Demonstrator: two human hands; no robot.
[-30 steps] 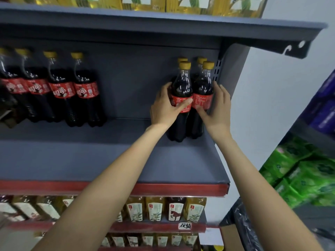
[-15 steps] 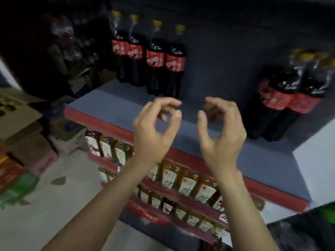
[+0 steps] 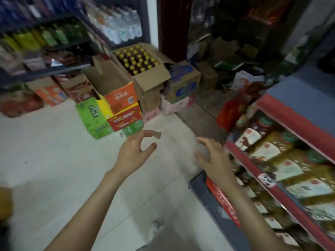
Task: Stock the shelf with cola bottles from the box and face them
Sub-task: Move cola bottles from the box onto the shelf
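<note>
An open cardboard box (image 3: 152, 77) stands on the floor at the back, packed with several dark cola bottles with yellow caps (image 3: 137, 59). My left hand (image 3: 135, 153) hangs in mid-air over the pale floor, fingers loosely curved, holding nothing. My right hand (image 3: 211, 156) is beside it, fingers spread and relaxed, also empty, close to the red edge of the shelf unit (image 3: 282, 115) on the right. The box lies well ahead of both hands. The image is blurred.
Stacked cartons in orange, yellow and green (image 3: 116, 107) sit left of the cola box, with a blue and white carton (image 3: 183, 80) to its right. Shelves of drinks (image 3: 59, 37) line the back left. Yellow oil bottles (image 3: 275, 151) fill the right shelves.
Both hands have let go of the two cola bottles on the shelf and dropped away. The view has swung left and down, from the shelf to the floor and the box.
</note>
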